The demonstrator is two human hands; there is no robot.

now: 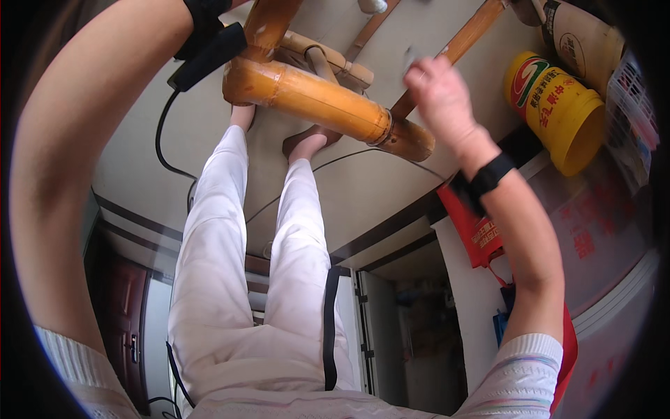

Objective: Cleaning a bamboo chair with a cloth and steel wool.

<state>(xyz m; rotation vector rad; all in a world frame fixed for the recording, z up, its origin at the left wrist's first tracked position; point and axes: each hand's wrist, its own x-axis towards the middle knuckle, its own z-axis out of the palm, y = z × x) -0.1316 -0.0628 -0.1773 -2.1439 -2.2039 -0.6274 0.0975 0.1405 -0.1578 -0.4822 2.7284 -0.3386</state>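
Note:
A thick, varnished bamboo pole (319, 99), part of a bamboo furniture frame, lies across the view in front of my feet. A second upright bamboo piece (269, 26) meets its left end. My right hand (439, 94), blurred, is above the pole's right end with its fingers closed. At its fingertips is a small grey object (411, 55), too blurred to name. Behind that hand runs a slimmer bamboo bar (471, 31). My left hand is beyond the top edge; only its forearm and wrist show, with a black strap (204, 21) and a black cabled device (209, 57).
A yellow plastic bucket (555, 110) bearing writing stands at the right, beside a white plastic basket (633, 99). A red bag (476, 225) hangs below my right wrist. A thin cable (340, 160) crosses the floor (366, 199) near my feet.

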